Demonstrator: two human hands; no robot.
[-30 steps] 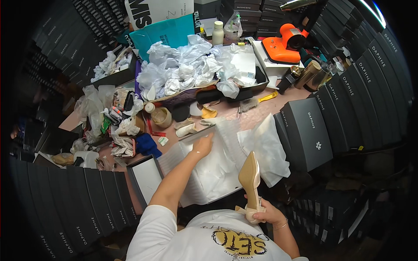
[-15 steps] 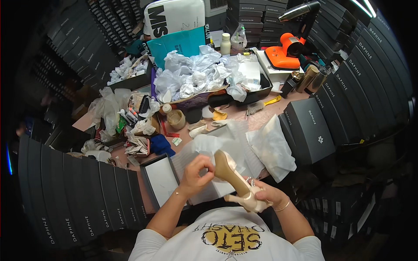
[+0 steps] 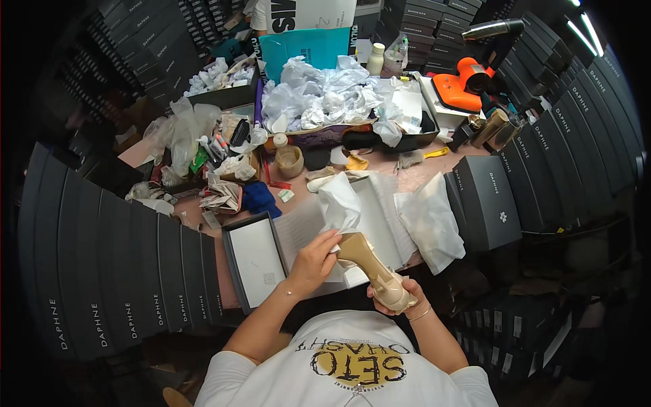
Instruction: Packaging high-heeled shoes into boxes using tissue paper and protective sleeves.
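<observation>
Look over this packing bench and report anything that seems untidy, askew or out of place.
The far side is cluttered: a black tray overflows with crumpled white tissue paper, and markers and scraps lie jumbled at left. An orange tool rests tilted. Nothing looks damaged. The left hand pushes tissue into a beige high-heeled shoe held by the right hand.

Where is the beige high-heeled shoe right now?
In the head view, the beige high-heeled shoe is low centre, held by the right hand, the left hand pressing white tissue paper at its opening, above the open shoebox.
</observation>
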